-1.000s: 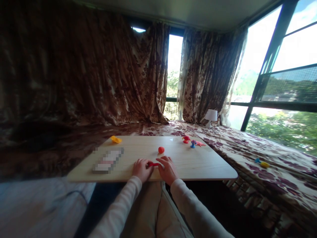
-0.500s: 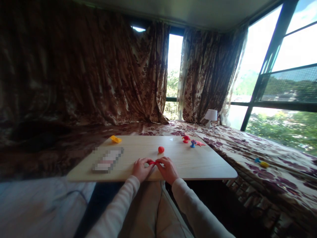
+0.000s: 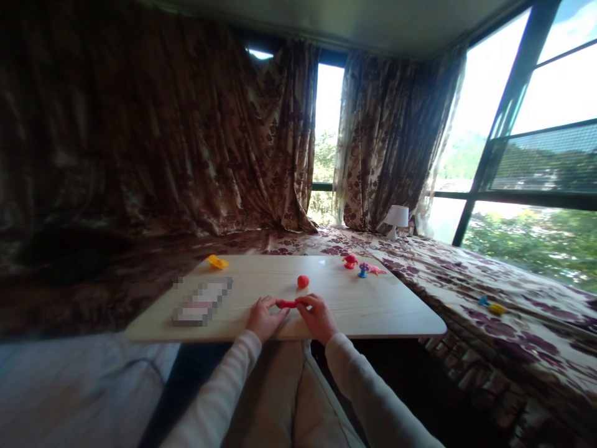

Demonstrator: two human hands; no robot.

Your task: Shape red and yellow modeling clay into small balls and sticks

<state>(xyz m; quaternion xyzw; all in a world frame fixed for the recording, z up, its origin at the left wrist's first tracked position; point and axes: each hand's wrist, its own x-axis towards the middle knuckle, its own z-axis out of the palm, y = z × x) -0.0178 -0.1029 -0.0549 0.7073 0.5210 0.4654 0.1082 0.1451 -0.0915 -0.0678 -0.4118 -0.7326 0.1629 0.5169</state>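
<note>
Between my two hands is a short red roll of modelling clay (image 3: 289, 304), held level just above the near edge of the table. My left hand (image 3: 265, 318) pinches its left end. The fingers and thumb of my right hand (image 3: 318, 317) are closed on the other end. Just beyond my fingertips a round orange-red ball (image 3: 303, 282) rests on the pale wooden tabletop (image 3: 392, 311).
Small figures stand at the far right: a red one (image 3: 349, 261), a blue one (image 3: 362, 270) and a pinkish-red piece (image 3: 377, 270). A yellow piece (image 3: 217, 262) lies far left, behind a blurred-out flat item (image 3: 203, 302). A white lamp (image 3: 396, 218) stands beyond the table.
My hands have drawn slightly apart. More of the red roll shows between them, and it looks longer and straighter. Everything else on the table is where it was.
</note>
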